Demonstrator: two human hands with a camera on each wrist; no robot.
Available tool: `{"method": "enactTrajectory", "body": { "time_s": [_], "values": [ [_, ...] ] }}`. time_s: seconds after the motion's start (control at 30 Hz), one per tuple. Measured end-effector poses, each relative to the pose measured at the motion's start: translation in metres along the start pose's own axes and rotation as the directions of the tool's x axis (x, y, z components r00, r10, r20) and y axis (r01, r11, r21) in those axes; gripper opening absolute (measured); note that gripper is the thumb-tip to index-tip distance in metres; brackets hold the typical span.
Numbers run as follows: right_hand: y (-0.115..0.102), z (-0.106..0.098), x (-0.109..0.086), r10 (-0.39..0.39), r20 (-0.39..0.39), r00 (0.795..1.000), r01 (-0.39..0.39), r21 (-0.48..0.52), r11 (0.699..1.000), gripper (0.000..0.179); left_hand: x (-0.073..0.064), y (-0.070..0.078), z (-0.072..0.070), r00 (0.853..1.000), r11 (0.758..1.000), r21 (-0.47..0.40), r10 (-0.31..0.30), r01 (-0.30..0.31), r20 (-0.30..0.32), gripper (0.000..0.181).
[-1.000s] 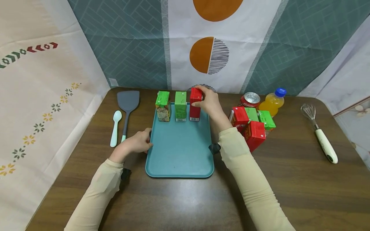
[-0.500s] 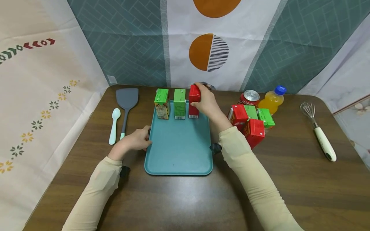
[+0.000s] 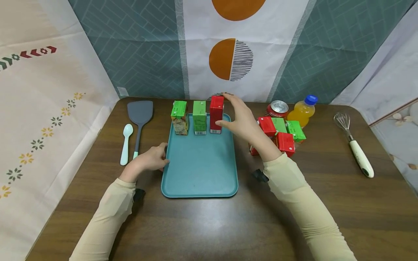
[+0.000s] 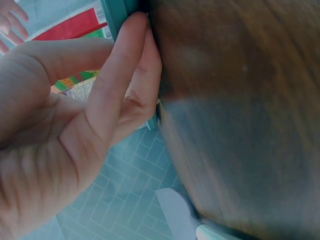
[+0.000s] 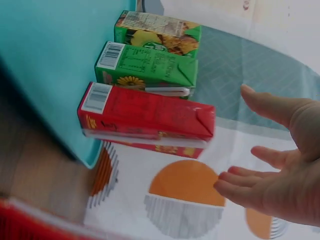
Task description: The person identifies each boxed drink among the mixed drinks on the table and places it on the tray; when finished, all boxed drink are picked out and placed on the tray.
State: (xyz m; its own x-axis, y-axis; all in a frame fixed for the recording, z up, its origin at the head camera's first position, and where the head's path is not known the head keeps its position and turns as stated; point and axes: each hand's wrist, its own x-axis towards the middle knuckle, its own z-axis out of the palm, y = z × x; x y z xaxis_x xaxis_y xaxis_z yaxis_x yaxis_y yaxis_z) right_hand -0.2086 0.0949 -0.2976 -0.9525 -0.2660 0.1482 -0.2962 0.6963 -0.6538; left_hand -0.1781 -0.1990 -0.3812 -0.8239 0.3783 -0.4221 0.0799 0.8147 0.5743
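Observation:
A teal tray lies on the table, with three drink cartons standing in a row along its far end. They are a green carton with a patterned front, a plain green carton and a red carton. My left hand pinches the tray's left rim between thumb and fingers; the left wrist view shows the fingertips at the tray edge. Just right of the red carton is my right hand, its fingers spread. In the right wrist view that hand is apart from the red carton.
Right of the tray stand several more red and green cartons, a soda can and an orange drink bottle. A whisk lies far right. On the left lie a spatula and a pale spoon.
My right hand has let go of the red carton, spread its fingers and moved slightly right. The carton stays standing on the tray. My left hand keeps its place at the rim.

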Motion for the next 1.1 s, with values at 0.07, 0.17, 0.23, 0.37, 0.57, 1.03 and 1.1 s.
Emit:
{"method": "enactTrajectory", "body": {
  "time_s": [0.07,0.17,0.23,0.37,0.57,1.03,1.1],
  "values": [
    [0.0,-0.005,-0.01,-0.026,-0.001,1.0,0.026,-0.024,0.999,0.081,0.0,-0.001,0.0,1.0,1.0,-0.001,0.0,0.0,0.0,0.065],
    [0.004,-0.016,-0.025,-0.051,-0.006,0.999,0.05,-0.051,0.997,0.078,0.0,-0.001,0.001,1.0,1.0,-0.005,-0.001,0.001,0.005,0.065],
    [0.008,-0.023,-0.034,-0.064,-0.009,0.998,0.063,-0.058,0.996,0.075,0.0,-0.001,0.001,1.0,1.0,-0.005,-0.004,0.004,0.004,0.065],
    [0.02,-0.04,-0.049,-0.097,-0.019,0.995,0.095,-0.065,0.993,0.072,0.0,-0.001,0.001,1.0,1.0,0.005,-0.015,0.015,0.004,0.065],
    [0.051,-0.07,-0.065,-0.155,0.008,0.988,0.156,-0.023,0.988,0.072,0.0,0.0,0.001,1.0,1.0,0.003,-0.018,0.018,0.002,0.065],
    [0.101,-0.114,-0.099,-0.06,0.078,0.995,0.065,-0.055,0.996,0.079,0.0,0.0,0.001,1.0,1.0,-0.011,-0.021,0.021,0.0,0.065],
    [0.106,-0.113,-0.103,-0.038,0.09,0.995,0.042,-0.048,0.998,0.079,0.0,0.0,0.001,1.0,1.0,-0.014,-0.02,0.02,-0.001,0.065]
  ]
}}
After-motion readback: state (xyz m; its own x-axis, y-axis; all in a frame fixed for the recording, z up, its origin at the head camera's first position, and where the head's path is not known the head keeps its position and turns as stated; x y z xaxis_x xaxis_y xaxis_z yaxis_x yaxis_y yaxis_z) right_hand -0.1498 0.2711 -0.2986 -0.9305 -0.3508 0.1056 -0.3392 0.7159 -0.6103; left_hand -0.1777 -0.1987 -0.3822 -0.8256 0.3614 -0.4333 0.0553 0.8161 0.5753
